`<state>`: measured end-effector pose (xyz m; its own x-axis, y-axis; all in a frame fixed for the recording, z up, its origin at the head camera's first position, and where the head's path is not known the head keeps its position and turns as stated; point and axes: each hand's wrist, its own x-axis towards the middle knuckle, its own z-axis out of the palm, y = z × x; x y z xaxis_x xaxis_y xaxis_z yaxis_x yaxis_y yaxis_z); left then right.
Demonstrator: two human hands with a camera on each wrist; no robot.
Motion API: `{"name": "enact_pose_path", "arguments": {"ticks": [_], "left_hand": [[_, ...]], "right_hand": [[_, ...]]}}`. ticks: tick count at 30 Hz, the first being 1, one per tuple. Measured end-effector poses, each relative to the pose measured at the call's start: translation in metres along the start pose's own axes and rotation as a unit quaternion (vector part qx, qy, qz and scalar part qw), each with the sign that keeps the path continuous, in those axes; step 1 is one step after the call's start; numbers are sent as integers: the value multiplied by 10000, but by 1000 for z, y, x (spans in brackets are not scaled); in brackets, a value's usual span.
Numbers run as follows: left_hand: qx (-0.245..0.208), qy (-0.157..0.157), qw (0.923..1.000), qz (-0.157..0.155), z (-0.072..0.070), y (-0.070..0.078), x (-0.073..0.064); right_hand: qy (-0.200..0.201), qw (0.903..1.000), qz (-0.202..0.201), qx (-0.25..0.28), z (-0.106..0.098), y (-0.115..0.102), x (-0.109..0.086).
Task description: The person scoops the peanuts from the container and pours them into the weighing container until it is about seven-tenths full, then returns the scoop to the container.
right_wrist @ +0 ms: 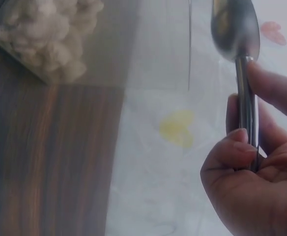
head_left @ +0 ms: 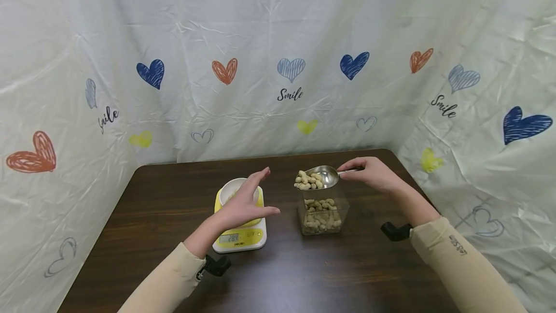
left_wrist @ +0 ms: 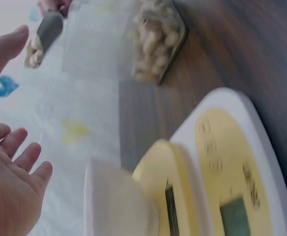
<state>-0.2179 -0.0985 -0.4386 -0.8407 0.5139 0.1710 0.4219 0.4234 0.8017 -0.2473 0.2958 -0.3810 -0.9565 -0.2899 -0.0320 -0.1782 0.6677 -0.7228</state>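
Observation:
My right hand [head_left: 372, 174] grips the handle of a metal scoop [head_left: 331, 175], its fingers curled round it in the right wrist view. Peanuts in their shells [head_left: 309, 180] fill the scoop's front part. Below it stands a clear plastic box [head_left: 344, 206], partly filled with more peanuts [head_left: 321, 219]. Fingers spread and holding nothing, my left hand [head_left: 244, 208] hovers over a yellow and white kitchen scale [head_left: 259, 240]. On the scale sits a white bowl [head_left: 229, 188], partly hidden by that hand; some pale contents show inside. The display [head_left: 229, 238] seems to read 284, with any decimal point unclear.
Everything stands on a dark brown wooden table [head_left: 173, 206]. A white curtain [head_left: 252, 28] printed with hearts hangs behind it and along both sides. The box's clear walls rise above the peanuts, and the scale is to its left.

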Motion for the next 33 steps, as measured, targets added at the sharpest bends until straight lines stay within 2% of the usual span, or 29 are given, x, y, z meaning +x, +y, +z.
{"name": "enact_pose_path", "arguments": {"ticks": [8,16,24,33], "left_hand": [[300,383,9986,-212,-32,-14,-19],[428,572,9959,-563,-51,-32,-35],[696,662,9931,-667,-62,-49,-44],[878,594,9896,-973,-65,-67,-49]], "right_hand": [[8,9999,-122,107,10,-14,2],[-54,9996,-157,230,25,-24,10],[-66,9988,-144,458,38,-40,16],[-110,9970,-139,759,54,-55,24]]}}
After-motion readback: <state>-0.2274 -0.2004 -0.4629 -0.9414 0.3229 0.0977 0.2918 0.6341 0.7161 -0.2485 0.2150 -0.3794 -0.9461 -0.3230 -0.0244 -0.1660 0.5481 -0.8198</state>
